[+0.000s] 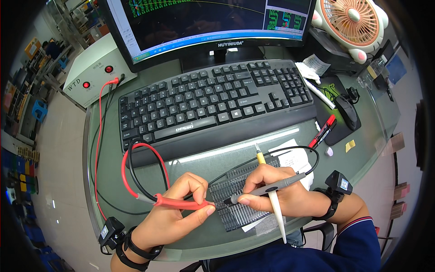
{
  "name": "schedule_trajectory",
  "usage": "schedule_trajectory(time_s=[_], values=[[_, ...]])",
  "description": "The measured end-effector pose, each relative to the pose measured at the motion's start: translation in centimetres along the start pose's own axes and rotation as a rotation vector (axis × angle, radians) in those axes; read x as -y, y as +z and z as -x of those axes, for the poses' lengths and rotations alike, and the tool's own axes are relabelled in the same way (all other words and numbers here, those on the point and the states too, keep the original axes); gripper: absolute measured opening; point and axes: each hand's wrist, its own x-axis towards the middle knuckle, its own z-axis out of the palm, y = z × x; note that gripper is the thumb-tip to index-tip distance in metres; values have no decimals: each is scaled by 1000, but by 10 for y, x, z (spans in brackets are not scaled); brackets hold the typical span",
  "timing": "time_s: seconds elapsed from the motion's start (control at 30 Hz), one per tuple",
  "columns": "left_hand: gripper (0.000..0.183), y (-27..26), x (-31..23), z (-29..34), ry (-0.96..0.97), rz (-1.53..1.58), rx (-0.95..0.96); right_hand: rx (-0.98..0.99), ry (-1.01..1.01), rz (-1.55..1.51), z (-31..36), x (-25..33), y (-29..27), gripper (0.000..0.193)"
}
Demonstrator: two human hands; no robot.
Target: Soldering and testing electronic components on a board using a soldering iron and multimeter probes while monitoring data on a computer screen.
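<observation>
My left hand (179, 216) pinches a red test probe (176, 202) with thumb and fingers, its tip end hidden at the fingertips. In my right hand (276, 195) lies a grey and black test probe (283, 182), slanting down to the left. A white tapered stick (277, 217) also sticks out of this hand, pointing toward me; how it is held is hidden. Both hands are over a dark panel of small circuit boards (233, 216) with rows of fine silvery strips. The two probe ends are close together above its left part.
Behind the panel is a black keyboard (186, 128), with a monitor (199, 22) beyond. A white box (97, 68) with red lamps takes the probe leads at left. At right are a mouse (346, 112), a red marker (322, 131), white papers (294, 159) and a yellow-handled tool (260, 157).
</observation>
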Motion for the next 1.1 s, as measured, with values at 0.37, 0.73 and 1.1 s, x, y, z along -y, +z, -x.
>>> schedule_trajectory(time_s=[0.37, 0.73, 1.1], values=[[22, -1, -1, 0, 7, -14, 6, -3, -7, 8, 0, 0, 0, 20], [22, 0, -1, 0, 5, 9, 5, -30, -37, 1, 0, -2, 1, 20], [21, 0, 0, -1, -9, 15, 4, -19, -16, 28, 0, 0, 1, 20]])
